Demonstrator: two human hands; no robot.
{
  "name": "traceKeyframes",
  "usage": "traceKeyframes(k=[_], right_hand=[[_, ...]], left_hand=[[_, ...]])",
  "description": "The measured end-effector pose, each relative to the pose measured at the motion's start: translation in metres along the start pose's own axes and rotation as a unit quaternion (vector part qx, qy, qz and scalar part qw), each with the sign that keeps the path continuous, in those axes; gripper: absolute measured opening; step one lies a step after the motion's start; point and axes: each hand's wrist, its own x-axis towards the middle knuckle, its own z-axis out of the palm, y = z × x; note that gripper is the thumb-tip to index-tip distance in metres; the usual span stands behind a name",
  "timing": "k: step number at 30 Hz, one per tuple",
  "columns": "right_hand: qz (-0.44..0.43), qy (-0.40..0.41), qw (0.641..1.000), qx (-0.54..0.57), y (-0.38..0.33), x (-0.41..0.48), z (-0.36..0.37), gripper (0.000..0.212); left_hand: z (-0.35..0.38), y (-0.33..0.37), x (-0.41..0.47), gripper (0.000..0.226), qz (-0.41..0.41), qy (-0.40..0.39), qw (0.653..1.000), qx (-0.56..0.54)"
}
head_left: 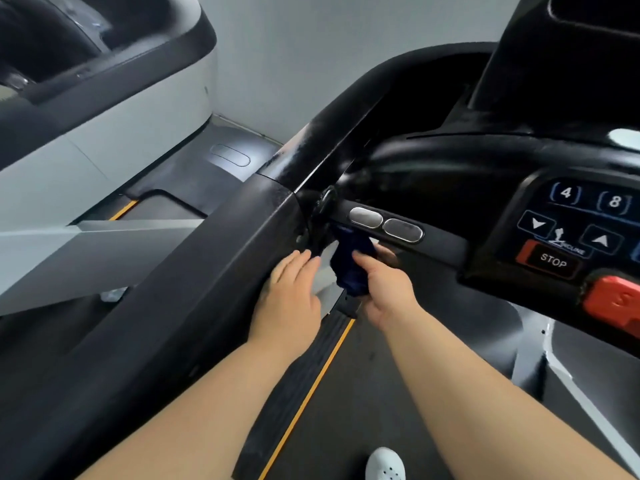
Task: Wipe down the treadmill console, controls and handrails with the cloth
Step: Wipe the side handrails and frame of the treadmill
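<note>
The right hand [384,289] had its fingers clamped on the cloth [349,263], the left hand [291,292] lay flat on the rail [194,271], and a wide swipe could have pressed the STOP button [552,261].

The cloth [350,271] is partly covered by the right hand [384,292], whose fingers curl round it. Its upper end disappears under the grip bar [440,239], so its full extent cannot be told. The fingertips of the left hand [292,289] are blurred against the side handrail [207,271]. The keypad [575,220] and the red button [616,303] are cut by the right edge. The console upright [554,57] is cut by the top edge, and the white shoe [385,464] by the bottom edge.
</note>
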Motion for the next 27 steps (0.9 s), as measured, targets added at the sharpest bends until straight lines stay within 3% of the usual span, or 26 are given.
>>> traceKeyframes(k=[2,5,8,11,12,15,19,24,25,27], right_hand=[[-0.036,0.048,0.998,0.012,0.002,0.014,0.014,0.011],[-0.108,0.066,0.992,-0.021,0.008,0.039,0.035,0.012],[-0.195,0.013,0.962,-0.190,0.020,0.053,0.031,0.012],[-0.283,-0.032,0.898,-0.335,0.013,0.065,0.010,0.020],[-0.309,-0.008,0.890,-0.335,0.009,0.069,0.006,0.020],[-0.336,0.098,0.912,-0.215,0.008,0.073,0.013,0.026],[-0.363,0.079,0.888,-0.272,0.027,0.070,0.027,0.017],[-0.456,-0.030,0.782,-0.423,0.024,0.070,-0.005,0.028],[-0.461,-0.012,0.779,-0.424,0.022,0.071,-0.009,0.026],[-0.444,0.106,0.821,-0.343,0.015,0.079,-0.007,0.021]], left_hand=[[0.015,-0.012,0.000,0.053,0.058,0.012,0.992,0.110],[0.038,-0.025,0.006,0.059,0.113,0.068,0.962,0.240],[0.051,-0.040,0.010,0.059,0.148,0.099,0.898,0.403],[0.051,-0.040,0.013,0.059,0.153,0.104,0.846,0.501],[0.049,-0.039,0.012,0.059,0.157,0.113,0.831,0.521],[0.046,-0.040,0.015,0.060,0.183,0.145,0.797,0.558],[0.048,-0.045,0.014,0.059,0.201,0.156,0.774,0.580],[0.044,-0.041,0.013,0.056,0.181,0.113,0.767,0.605],[0.044,-0.039,0.014,0.057,0.177,0.109,0.765,0.609],[0.044,-0.035,0.013,0.061,0.170,0.096,0.764,0.615]])
